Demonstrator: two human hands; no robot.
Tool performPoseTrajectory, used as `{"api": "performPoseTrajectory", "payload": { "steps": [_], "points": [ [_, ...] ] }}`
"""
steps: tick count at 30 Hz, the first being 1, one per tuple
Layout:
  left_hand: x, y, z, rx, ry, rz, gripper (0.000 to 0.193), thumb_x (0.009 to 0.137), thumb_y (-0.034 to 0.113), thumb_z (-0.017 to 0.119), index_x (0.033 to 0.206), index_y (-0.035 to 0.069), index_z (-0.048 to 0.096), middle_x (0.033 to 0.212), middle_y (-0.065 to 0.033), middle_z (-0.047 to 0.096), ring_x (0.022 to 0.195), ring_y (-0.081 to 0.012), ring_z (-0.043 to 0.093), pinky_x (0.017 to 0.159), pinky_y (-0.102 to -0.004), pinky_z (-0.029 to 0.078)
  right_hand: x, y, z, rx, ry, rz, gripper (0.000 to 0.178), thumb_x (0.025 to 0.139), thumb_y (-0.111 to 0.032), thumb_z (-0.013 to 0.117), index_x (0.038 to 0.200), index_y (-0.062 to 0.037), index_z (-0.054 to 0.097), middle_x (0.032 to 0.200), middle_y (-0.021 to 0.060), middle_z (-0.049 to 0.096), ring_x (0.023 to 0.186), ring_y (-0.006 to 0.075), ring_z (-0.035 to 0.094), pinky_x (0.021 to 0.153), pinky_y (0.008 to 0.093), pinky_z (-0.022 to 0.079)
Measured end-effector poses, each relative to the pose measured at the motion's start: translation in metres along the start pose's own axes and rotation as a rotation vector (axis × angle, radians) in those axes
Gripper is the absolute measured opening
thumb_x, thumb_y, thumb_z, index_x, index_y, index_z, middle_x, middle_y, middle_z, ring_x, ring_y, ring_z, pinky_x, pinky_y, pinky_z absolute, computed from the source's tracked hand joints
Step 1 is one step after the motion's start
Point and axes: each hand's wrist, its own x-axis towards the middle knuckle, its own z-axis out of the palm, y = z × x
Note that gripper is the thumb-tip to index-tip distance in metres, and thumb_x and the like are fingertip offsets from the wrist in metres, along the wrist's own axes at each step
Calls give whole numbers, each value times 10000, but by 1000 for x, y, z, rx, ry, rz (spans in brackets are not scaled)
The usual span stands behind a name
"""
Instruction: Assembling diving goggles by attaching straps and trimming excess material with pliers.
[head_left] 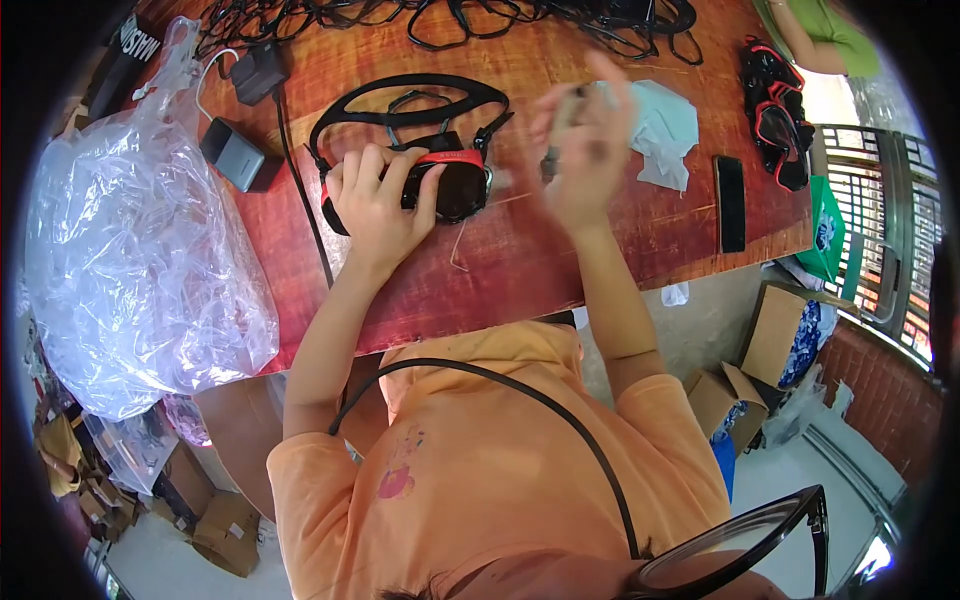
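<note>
A pair of black goggles with a red-edged frame [458, 192] lies on the reddish wooden table, its wide black strap [420, 88] looped out toward the far side. My left hand [385, 200] is closed on the left part of the frame, thumb and fingers bent over it. To the right of the goggles, my right hand [582, 150] is raised and smeared by motion. In its fingers is a small dark tool [553, 160] whose kind is too blurred to make out. A thin pale thread [459, 248] trails on the table below the goggles.
A crumpled whitish cloth [655, 130] and a black phone [730, 204] lie to the right, before more red-and-black goggles [780, 130]. Plastic bags [150, 260], a power bank [232, 155] and a black cable are left. Black straps [460, 22] line the far side. Another person's arm [800, 35] shows far right.
</note>
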Motion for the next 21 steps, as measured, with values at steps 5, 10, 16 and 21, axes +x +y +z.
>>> {"api": "performPoseTrajectory", "payload": {
  "steps": [5, 10, 16, 21],
  "points": [
    [0, 4, -4, 3, 22, 10, 201, 766, 268, 739, 894, 125, 679, 782, -19, 515, 744, -206, 496, 710, -347, 324, 12, -23, 29, 377, 238, 130, 764, 879, -668, 346, 1300, -32, 386, 1080, 216, 583, 837, 230, 592, 740, 297, 493],
    [-3, 1, -2, -3, 5, -15, 212, 763, 267, 739, 906, 122, 677, 786, -25, 509, 747, -209, 497, 713, -343, 320, -5, 1, 50, 228, 59, 78, 853, 830, -689, 418, 1366, -34, 309, 1203, 188, 511, 971, 214, 526, 819, 322, 452],
    [-1, -5, 4, -35, 11, -23, 218, 758, 270, 740, 909, 124, 680, 788, -31, 504, 746, -210, 497, 709, -346, 319, -1, 24, 57, 89, -12, 15, 886, 800, -671, 475, 1379, -29, 281, 1161, 158, 486, 945, 199, 494, 789, 313, 442],
    [13, -5, -2, -13, 33, -47, 191, 760, 271, 739, 873, 135, 668, 803, -38, 517, 773, -225, 513, 711, -358, 335, 20, 12, 63, 235, 2, 39, 792, 794, -597, 524, 1304, -28, 316, 1015, 142, 499, 835, 182, 515, 697, 301, 454]
  ]
}}
